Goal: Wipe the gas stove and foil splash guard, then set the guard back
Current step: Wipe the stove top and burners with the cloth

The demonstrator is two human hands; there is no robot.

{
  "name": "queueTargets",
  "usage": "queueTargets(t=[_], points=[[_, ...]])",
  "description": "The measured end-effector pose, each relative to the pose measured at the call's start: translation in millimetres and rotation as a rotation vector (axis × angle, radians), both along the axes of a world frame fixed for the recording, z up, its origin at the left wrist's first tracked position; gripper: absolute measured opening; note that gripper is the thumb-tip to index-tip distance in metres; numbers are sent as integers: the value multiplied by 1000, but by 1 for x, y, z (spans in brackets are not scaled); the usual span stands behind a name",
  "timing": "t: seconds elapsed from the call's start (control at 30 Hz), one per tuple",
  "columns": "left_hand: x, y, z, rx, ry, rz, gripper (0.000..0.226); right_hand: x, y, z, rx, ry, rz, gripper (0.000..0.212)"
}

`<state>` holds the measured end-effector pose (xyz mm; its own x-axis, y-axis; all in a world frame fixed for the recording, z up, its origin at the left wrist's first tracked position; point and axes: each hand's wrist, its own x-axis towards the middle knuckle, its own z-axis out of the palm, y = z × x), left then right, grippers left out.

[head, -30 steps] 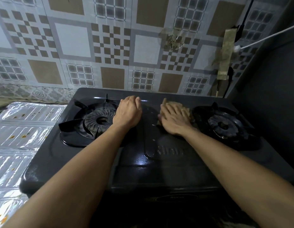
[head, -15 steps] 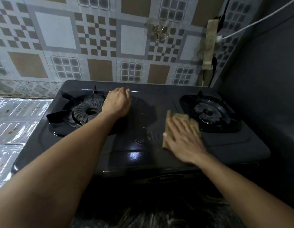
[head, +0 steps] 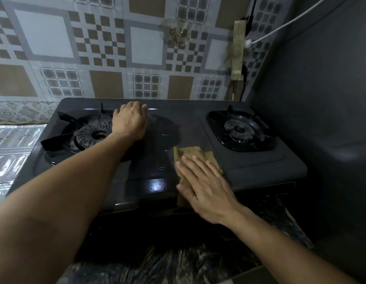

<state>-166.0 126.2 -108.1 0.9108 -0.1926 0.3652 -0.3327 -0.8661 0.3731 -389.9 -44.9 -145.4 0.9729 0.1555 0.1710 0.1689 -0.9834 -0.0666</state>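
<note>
Right hand [head: 206, 189] flat, fingers straight, pressing brown cloth [head: 193, 154] at gas stove [head: 260, 171] front edge, frame centre. Left hand [head: 129, 120] curled, resting beside left burner [head: 94, 135].

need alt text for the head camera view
A person's right hand presses a tan cloth flat on a black two-burner gas stove near its front edge, while the left hand rests beside the left burner. Foil splash guard lies left.
</note>
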Motion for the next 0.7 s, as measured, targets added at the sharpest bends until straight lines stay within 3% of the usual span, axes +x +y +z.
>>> queueTargets(t=[0.1, 0.17, 0.27, 0.33, 0.4, 0.5, 0.7], points=[[1, -2, 5, 132, -22, -42, 34, -15, -55, -3, -17, -5, -122, 84], [-5, -4, 7, 232, -51, -55, 38, -24, -88, -5, 21, -8, -226, 88], [-18, -13, 9, 363, -154, -56, 37, -26, -89, -7, 75, -101, -370, 88], [-29, -27, 11, 402, -194, -136, 38, -22, -62, -8, 26, -153, -312, 74], [-42, -48, 13, 394, -181, -278, 40, -17, -36, -14, -61, -169, -103, 62], [-66, -92, 14, 402, -100, -480, 42, -16, -37, -18, -111, -178, 39, 61], [-99, -135, 9, 407, 37, -442, 36, -30, -156, -11, -88, -108, -111, 74]])
